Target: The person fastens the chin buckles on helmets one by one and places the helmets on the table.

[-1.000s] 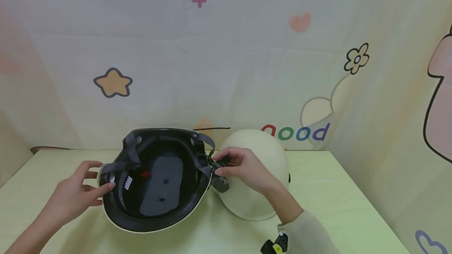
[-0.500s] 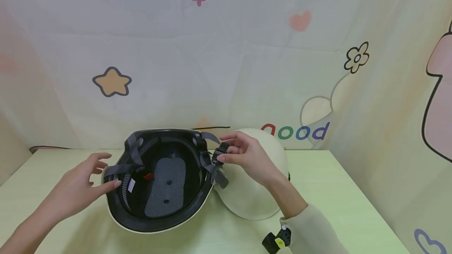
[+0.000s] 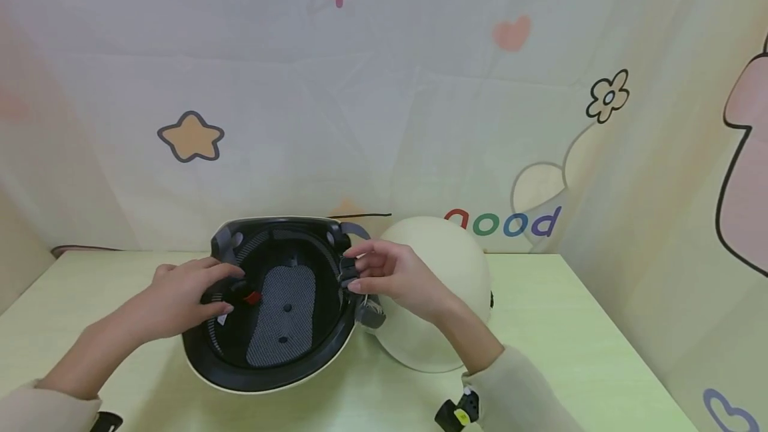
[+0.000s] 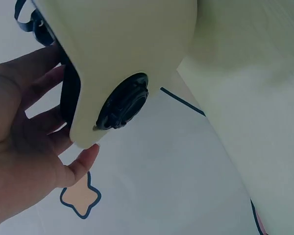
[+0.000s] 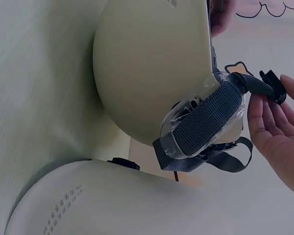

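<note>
An upturned cream helmet [image 3: 258, 379] with a black lining rests on the table, its opening facing me. My right hand [image 3: 399, 279] pinches a black buckle [image 5: 273, 87] on the grey strap [image 5: 210, 117] at the helmet's right side; clear plastic wraps part of that strap. At the left rim, my left hand [image 3: 186, 295] reaches over into the opening. Its thumb and forefinger are spread around a dark strap end near a red tab [image 3: 253, 298]. In the left wrist view, the fingers pass behind the rim beside a black round fitting [image 4: 123, 100], so their contact is hidden.
A second cream helmet [image 3: 438, 345] sits dome up just behind my right hand, close beside the first. The pale table [image 3: 558, 332] ends at a printed cloth backdrop [image 3: 384, 119]. A dark cord [image 3: 90, 247] lies along the back edge at left.
My left hand has moved from the helmet's outer left rim rightward into the opening. My right hand, keeping the buckle, lifted slightly and then shifted left toward the helmet.
</note>
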### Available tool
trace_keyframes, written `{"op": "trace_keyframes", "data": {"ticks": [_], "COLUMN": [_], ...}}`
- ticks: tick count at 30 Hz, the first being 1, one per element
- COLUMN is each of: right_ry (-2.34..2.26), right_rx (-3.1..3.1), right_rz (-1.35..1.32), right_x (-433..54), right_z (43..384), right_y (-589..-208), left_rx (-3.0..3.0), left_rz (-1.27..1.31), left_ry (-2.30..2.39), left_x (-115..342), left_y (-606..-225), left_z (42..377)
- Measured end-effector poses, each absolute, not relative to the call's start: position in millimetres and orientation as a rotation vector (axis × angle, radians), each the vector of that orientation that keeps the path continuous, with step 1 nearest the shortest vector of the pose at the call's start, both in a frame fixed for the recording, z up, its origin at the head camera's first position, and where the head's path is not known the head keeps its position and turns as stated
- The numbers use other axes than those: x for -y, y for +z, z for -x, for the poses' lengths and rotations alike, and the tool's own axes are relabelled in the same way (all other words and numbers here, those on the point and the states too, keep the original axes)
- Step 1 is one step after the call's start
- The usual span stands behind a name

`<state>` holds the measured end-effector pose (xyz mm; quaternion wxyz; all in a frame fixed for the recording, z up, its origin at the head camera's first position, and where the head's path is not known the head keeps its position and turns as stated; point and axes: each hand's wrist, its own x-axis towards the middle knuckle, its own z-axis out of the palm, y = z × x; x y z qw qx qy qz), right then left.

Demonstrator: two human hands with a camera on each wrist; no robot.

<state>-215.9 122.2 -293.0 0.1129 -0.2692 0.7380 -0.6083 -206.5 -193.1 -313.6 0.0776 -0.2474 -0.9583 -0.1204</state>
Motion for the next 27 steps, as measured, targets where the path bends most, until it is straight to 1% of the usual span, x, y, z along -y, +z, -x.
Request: {"op": "trace_keyframes", "data": {"ticks": [7, 16, 27], "right_ry": [-1.759, -1.764, -1.762], "right_rx": [-2.140, -2.123, -2.112], "right_rz": [0.809, 0.814, 0.814], "right_x": [-118, -118, -116], "right_z": [216, 217, 217], "right_y": [-296, -298, -301], "left_rx": [2.865, 2.862, 2.895], "left_rz": [0.766, 0.849, 0.913], "left_ry": [-0.325, -0.404, -0.484], "left_x": [191, 191, 186], "left_y": [-315, -314, -311], "left_z": [218, 227, 230]}}
